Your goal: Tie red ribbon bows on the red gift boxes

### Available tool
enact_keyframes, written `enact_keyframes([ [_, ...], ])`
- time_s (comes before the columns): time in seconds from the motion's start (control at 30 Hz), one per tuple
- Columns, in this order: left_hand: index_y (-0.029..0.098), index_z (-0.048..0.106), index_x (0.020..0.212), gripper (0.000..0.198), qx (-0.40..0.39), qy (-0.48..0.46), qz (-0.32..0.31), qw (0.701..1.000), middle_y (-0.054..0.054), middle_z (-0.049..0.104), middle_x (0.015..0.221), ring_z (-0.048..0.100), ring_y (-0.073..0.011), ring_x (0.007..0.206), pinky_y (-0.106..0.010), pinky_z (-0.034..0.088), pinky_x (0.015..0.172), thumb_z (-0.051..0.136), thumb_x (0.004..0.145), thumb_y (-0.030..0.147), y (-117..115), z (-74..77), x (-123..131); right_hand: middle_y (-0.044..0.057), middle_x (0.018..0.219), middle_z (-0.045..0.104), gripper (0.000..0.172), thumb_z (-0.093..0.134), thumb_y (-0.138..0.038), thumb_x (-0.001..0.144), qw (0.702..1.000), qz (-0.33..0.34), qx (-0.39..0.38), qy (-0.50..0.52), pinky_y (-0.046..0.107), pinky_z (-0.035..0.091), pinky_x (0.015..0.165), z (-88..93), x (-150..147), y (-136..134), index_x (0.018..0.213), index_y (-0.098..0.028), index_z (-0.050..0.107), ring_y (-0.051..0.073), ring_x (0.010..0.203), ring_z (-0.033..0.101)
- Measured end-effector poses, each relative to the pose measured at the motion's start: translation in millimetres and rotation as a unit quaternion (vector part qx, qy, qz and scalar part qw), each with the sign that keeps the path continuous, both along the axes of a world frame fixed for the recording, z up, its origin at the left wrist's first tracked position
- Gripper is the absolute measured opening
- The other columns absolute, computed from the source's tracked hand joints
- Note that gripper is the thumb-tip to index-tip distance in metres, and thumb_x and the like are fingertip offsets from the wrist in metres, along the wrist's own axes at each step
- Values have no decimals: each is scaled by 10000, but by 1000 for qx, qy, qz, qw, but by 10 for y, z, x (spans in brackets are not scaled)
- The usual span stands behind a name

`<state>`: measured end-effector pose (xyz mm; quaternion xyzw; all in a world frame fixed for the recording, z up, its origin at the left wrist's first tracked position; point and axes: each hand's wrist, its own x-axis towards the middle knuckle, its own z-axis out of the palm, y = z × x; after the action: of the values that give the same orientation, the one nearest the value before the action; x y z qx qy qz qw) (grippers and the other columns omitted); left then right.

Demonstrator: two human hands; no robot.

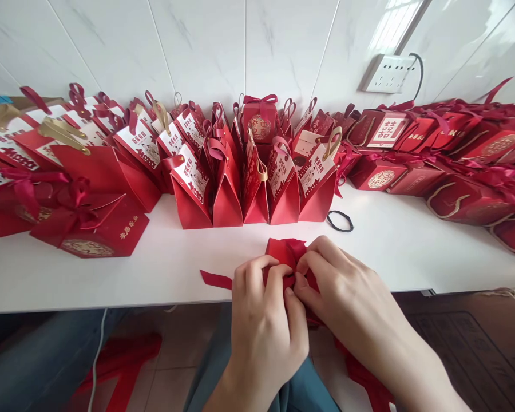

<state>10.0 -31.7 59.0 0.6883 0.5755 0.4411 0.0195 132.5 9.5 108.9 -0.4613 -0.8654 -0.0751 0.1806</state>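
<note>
We enter, along a white table, the following. Far left: upright red gift boxes in close ranks, many with white printed panels and loop handles in red or gold. Before them we list a ribbon-tied gift box, gold roundel on its front, gold characters on its side. Under the table hangs a white cable.

Centre: one front row of five peaked boxes, set side by side; behind it, a bow-topped box with gold lettering. Nearer us, at the table's front edge, sits a small red box, mostly hidden by the hands. A red ribbon trails left from it. The left hand bends over the box, its fingertips closed on the ribbon; the right hand pinches the ribbon beside them, thumb against forefinger.

Right: a black band lying loose, a white power socket on the tiled wall, stacked ribboned boxes, and, below, a cardboard carton.
</note>
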Motion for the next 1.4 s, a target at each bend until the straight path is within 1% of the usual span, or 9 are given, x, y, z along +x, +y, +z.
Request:
enact_keyframes([
  [0.23,132,570,987,187,-10,-10,-4,1000,-96,519,1045,478,-225,983,-382,446,851,458,849,76,-5,-2,16,30,768,564,116,604,-78,803,995,48,-52,77,255,514,496,-66,142,36,725,-162,590,133,531,566],
  [0.37,123,571,994,188,-10,-9,0,1000,-104,514,1052,475,-229,989,-387,446,852,454,853,77,-12,4,10,27,775,579,93,619,-94,796,996,36,-51,66,256,506,486,-48,130,23,743,-169,607,143,546,586],
  [0.53,126,572,994,188,-16,-10,-5,1000,-105,514,1051,477,-232,991,-394,454,852,456,854,78,-17,2,-3,23,724,570,106,569,-88,779,999,13,-22,21,264,434,416,-53,86,20,712,-168,585,153,496,559],
  [0.7,139,566,996,196,-17,-20,-13,1000,-96,513,1050,477,-227,992,-383,467,848,461,843,76,-9,0,-14,13,725,551,116,545,-72,759,998,31,-28,56,256,433,443,-79,101,44,708,-176,538,132,499,515],
  [0.83,148,560,1006,198,-17,-25,-14,999,-91,510,1053,476,-225,992,-379,470,843,459,848,85,3,2,-12,15,736,528,126,513,-74,782,994,37,-49,88,255,451,469,-80,144,27,713,-179,514,122,509,483],
  [1.0,148,554,1006,187,-17,-23,-15,999,-92,503,1058,472,-224,996,-377,469,840,455,857,93,-1,8,-3,32,802,556,81,555,-102,828,991,40,-69,103,285,497,540,-84,154,-7,783,-169,561,151,592,549],
  [1.07,146,553,1008,190,-18,-20,-14,1000,-94,502,1064,470,-225,998,-381,468,842,453,855,91,-1,9,-5,33,803,561,87,559,-95,827,992,39,-71,96,285,497,538,-92,147,-10,780,-168,565,154,598,554],
  [1.27,152,559,1005,199,-17,-18,-12,1000,-92,513,1048,481,-228,992,-378,483,832,460,845,87,5,14,-17,28,758,529,129,500,-93,828,991,39,-61,111,267,471,499,-112,159,-3,731,-177,516,137,557,501],
  [1.4,161,566,1002,197,-20,-13,-4,1000,-95,522,1043,498,-235,983,-386,497,825,472,842,94,-4,27,-14,33,771,531,124,483,-105,830,990,40,-68,118,267,478,512,-94,168,-19,740,-182,516,142,577,515],
])
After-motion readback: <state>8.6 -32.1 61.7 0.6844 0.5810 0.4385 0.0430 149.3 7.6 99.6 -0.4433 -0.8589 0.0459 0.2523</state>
